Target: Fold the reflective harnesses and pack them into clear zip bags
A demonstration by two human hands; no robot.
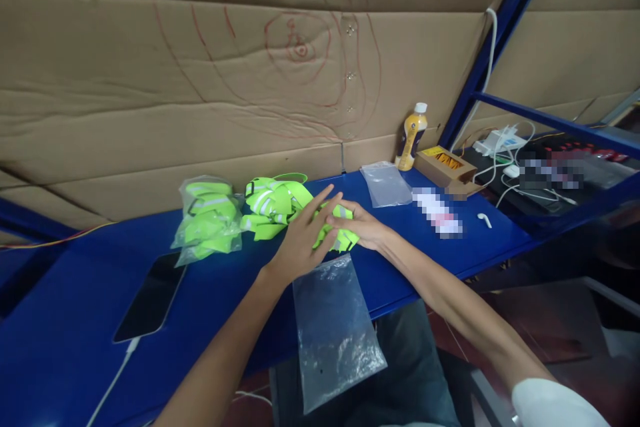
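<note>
Between my two hands is a folded bundle of neon-green reflective strap (345,238). My right hand (364,225) has its fingers wrapped round the bundle from the right. My left hand (303,240) lies against its left side, fingers stretched and pointing up and right. Just behind my left hand sits a loose pile of the same green straps (275,200). Further left, a clear bag (207,220) holds more green straps. A flat clear plastic bag (337,327) lies below my hands and hangs over the table's front edge.
A black phone (153,297) with a white cable lies on the blue table (215,300) at the left. At the back right are another clear bag (386,184), a yellow bottle (412,137), a cardboard box (447,169) and a white earbud (484,219). Cardboard stands behind.
</note>
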